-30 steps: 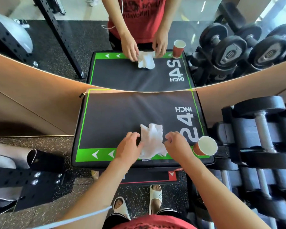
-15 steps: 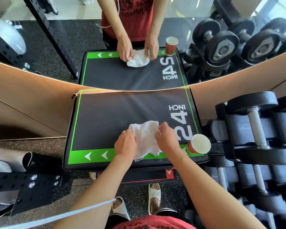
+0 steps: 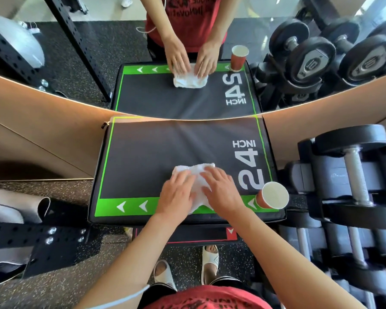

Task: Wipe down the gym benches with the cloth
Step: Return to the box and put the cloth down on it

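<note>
Both flat, unclenched hands, left hand (image 3: 176,192) and right hand (image 3: 221,190), press the white terry cloth (image 3: 195,172); even pressure should be swept across the black-and-green padded bench top (image 3: 156,152).

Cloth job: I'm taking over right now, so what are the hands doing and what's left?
Left hand and right hand: both flat, fingers straight, pressing the white cloth.
The cloth lies folded on the near part of the black pad. A red paper cup stands at its near right corner, so watch it.
Wiping looks barely begun; the far part and the left side are left.
</note>
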The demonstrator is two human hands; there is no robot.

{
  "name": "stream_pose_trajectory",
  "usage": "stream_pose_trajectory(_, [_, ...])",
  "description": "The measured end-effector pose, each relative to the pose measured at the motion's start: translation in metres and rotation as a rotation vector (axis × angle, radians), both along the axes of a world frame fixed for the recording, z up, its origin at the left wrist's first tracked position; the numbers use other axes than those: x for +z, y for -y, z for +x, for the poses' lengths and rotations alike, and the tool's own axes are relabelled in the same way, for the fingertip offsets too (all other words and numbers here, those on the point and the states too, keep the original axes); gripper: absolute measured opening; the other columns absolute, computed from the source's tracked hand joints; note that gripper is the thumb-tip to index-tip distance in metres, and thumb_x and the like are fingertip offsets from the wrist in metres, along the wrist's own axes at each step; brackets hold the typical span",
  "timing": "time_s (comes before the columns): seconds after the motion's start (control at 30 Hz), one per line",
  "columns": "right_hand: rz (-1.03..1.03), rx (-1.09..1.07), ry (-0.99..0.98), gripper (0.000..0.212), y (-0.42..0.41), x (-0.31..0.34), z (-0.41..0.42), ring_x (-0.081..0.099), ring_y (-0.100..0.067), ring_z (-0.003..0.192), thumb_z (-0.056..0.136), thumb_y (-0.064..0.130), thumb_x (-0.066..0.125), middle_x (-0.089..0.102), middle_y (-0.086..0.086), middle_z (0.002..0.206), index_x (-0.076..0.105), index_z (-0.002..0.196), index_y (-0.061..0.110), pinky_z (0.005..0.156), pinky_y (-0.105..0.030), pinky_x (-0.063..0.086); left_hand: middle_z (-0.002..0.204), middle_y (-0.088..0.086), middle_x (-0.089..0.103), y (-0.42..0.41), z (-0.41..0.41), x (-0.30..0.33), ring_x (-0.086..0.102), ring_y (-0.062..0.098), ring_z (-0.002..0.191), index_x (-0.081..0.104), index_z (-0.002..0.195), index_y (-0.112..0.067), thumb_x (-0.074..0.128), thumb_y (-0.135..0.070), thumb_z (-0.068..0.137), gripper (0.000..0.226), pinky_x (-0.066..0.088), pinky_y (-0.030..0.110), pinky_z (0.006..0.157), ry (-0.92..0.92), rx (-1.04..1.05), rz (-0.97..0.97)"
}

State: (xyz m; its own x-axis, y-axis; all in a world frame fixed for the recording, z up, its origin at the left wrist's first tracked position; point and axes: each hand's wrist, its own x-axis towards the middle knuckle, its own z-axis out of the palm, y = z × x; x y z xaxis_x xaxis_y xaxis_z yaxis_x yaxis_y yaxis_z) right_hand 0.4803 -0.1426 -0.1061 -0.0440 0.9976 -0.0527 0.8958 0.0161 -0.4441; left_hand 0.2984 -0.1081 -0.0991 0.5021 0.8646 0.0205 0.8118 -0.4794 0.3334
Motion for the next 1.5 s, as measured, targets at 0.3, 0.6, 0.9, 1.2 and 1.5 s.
stream_pose_trajectory(0.3, [-0.066, 0.04, 0.016, 0.05, 0.012, 0.002, 0.032, 0.033, -0.027, 0.156, 0.103, 0.017, 0.062, 0.043, 0.002, 0.165, 0.053, 0.152, 0.017, 0.117, -0.052, 0.038, 0.176, -0.016, 0.001, -0.002, -0.018, -0.004, 0.003, 0.024, 0.164, 0.012, 0.168, -0.034, 0.045, -0.059, 0.106, 0.074, 0.016, 0.06, 0.127, -0.244, 0.073, -0.252])
stream_pose_trajectory(0.6, [-0.026, 0.116, -0.043, 0.037, 0.04, -0.005, 0.012, 0.053, -0.026, 0.101, 0.085, 0.03, 0.079, 0.056, 0.002, 0.112, 0.061, 0.115, 0.018, 0.077, -0.043, 0.053, 0.147, 0.003, 0.057, 0.02, -0.028, -0.012, 0.056, 0.027, 0.132, 0.063, 0.131, -0.017, 0.085, -0.053, 0.077, 0.068, 0.052, 0.046, 0.102, -0.078, -0.185, -0.044])
stream_pose_trajectory(0.9, [0.051, 0.086, -0.055, 0.04, 0.005, 0.025, 0.035, 0.066, -0.034, 0.093, 0.078, -0.012, 0.064, 0.071, -0.007, 0.104, 0.072, 0.113, 0.007, 0.07, -0.038, 0.053, 0.13, 0.008, 0.069, 0.005, -0.022, -0.01, 0.07, 0.031, 0.113, 0.066, 0.133, -0.009, 0.09, -0.003, 0.064, 0.073, 0.06, 0.043, 0.088, -0.023, -0.154, 0.032])
stream_pose_trajectory(1.2, [-0.058, 0.152, 0.059, 0.026, 0.046, 0.015, 0.039, 0.055, -0.025, 0.108, 0.082, 0.007, 0.07, 0.061, 0.004, 0.118, 0.079, 0.104, 0.018, 0.086, -0.042, 0.053, 0.167, -0.002, 0.039, 0.007, -0.056, -0.012, 0.031, 0.018, 0.157, 0.056, 0.152, -0.023, 0.054, -0.022, 0.096, 0.056, 0.037, 0.043, 0.119, -0.051, -0.297, -0.131])
stream_pose_trajectory(1.5, [-0.036, 0.191, -0.016, 0.041, 0.011, 0.008, 0.006, 0.048, -0.03, 0.145, 0.099, 0.006, 0.063, 0.054, -0.008, 0.154, 0.063, 0.139, 0.01, 0.104, -0.049, 0.051, 0.16, 0.003, 0.05, -0.004, -0.028, -0.003, 0.046, 0.023, 0.147, 0.058, 0.148, -0.018, 0.053, -0.032, 0.098, 0.052, 0.044, 0.046, 0.114, -0.043, -0.249, -0.03])
